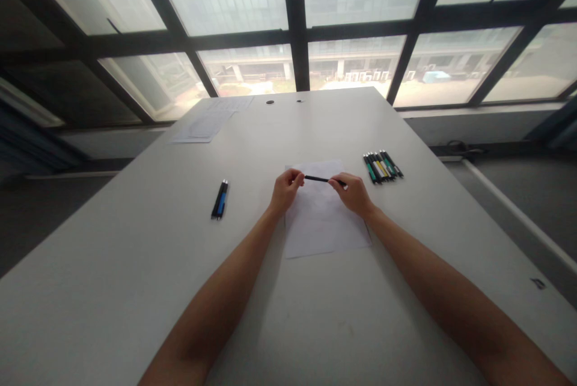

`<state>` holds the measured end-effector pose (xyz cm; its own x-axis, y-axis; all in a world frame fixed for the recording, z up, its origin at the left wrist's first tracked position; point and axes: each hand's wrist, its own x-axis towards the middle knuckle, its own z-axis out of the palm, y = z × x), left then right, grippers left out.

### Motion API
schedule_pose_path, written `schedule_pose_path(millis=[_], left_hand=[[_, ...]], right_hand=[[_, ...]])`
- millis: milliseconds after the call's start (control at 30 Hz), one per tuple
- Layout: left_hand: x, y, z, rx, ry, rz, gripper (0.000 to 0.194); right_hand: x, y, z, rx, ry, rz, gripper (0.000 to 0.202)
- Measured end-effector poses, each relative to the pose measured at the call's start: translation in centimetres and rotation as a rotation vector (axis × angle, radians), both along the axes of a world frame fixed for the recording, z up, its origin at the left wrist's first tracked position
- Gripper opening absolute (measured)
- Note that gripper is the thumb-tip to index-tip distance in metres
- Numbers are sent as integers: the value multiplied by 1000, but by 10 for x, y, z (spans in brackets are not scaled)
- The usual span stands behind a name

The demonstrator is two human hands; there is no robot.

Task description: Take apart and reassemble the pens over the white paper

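A black pen is held level between my two hands, above a white sheet of paper. The fingers of my left hand pinch its left end. On the other side, my right hand is closed around its right end, and the tip pokes out by the fingers. A couple of pens with black and blue barrels lie side by side to the left of the paper. To the right sits a row of several pens with green, white, yellow and black parts.
The white table runs toward large framed windows. Printed sheets lie at its far left. A round hole shows near the back edge, and a cable is on the floor at right.
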<state>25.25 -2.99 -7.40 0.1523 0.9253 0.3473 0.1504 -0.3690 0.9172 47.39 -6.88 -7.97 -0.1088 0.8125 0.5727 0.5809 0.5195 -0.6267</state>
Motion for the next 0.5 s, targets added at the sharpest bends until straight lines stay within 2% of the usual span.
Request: schedule_pose_path(millis=[133,367,500], left_hand=[[2,0,0,-27,-77,-36,32],[0,1,1,0,95,16,38],[-1,2,0,13,71,18,34]], right_hand=[[0,1,0,-4,-8,-1,30],[-1,0,0,-10,-17,7,28],[-2,-1,2,-6,-41,5,28]])
